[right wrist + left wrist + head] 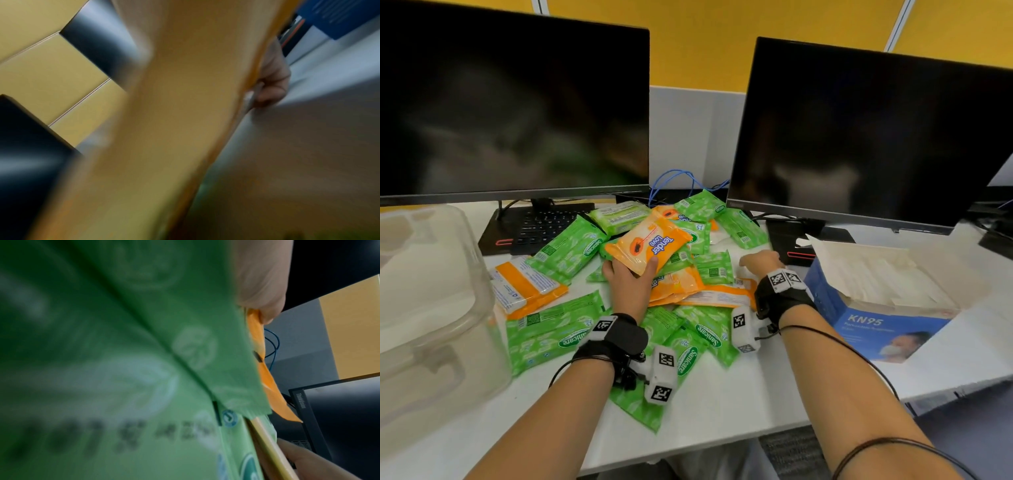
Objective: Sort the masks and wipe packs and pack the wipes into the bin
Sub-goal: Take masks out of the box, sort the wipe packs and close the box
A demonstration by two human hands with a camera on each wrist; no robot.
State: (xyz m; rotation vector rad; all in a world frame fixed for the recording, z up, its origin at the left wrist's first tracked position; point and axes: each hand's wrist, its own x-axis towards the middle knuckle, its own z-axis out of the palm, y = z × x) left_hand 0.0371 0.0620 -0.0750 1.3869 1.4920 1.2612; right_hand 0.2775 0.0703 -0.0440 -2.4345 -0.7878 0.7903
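Observation:
A heap of green wipe packs and orange wipe packs covers the middle of the white desk. My left hand grips an orange Tender Love pack by its near end and holds it tilted above the heap. In the left wrist view a green pack fills the frame, with the orange pack edge-on behind it. My right hand reaches into the heap's right side. Its fingers curl against a thin white packet beside an orange pack.
A clear plastic bin stands at the left desk edge. An open blue KN95 mask box with white packets inside sits on the right. Two dark monitors and a keyboard stand behind the heap.

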